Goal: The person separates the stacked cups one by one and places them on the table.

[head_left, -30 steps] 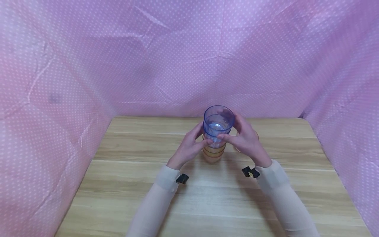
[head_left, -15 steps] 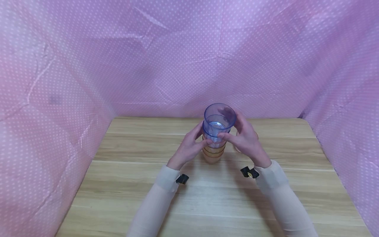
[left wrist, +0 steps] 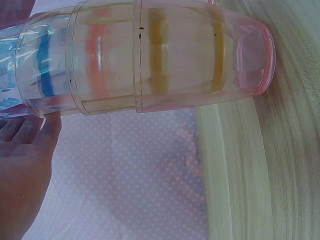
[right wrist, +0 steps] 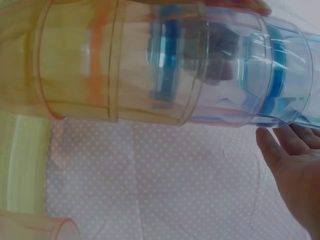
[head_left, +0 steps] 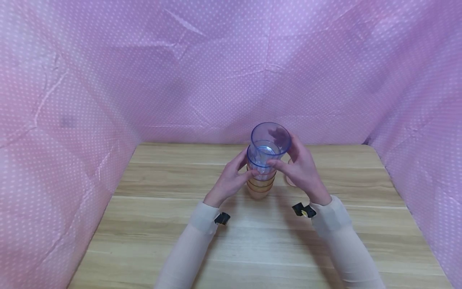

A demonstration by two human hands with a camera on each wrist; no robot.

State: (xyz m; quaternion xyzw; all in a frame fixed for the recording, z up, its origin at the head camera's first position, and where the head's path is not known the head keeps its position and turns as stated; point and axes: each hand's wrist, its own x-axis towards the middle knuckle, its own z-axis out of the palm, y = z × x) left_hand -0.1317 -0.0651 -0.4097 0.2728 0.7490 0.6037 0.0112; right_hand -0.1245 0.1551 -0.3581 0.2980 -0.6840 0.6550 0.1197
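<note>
A stack of clear tinted plastic cups (head_left: 259, 190) stands upright on the table, nested in one another, with amber and pink ones low and blue ones on top. My left hand (head_left: 228, 180) grips the stack's upper part, thumb in front. The right hand (head_left: 302, 167) holds the topmost blue cup (head_left: 268, 136) between thumb and fingers; that cup sits raised and tilts slightly right, its base still inside the blue cup below. In the right wrist view the fingers (right wrist: 272, 150) touch the blue end of the stack. Some fingertips are hidden behind the cups.
Behind the right hand, a pinkish cup (head_left: 290, 179) stands on the wooden table (head_left: 231, 249), mostly covered; its orange-pink rim shows low in the right wrist view. Pink dotted cloth (head_left: 202, 80) hangs along the table's back and sides.
The topmost blue cup has risen and shifted a little right with the right hand, so more of it shows above the stack. The left hand and lower cups stay put.
</note>
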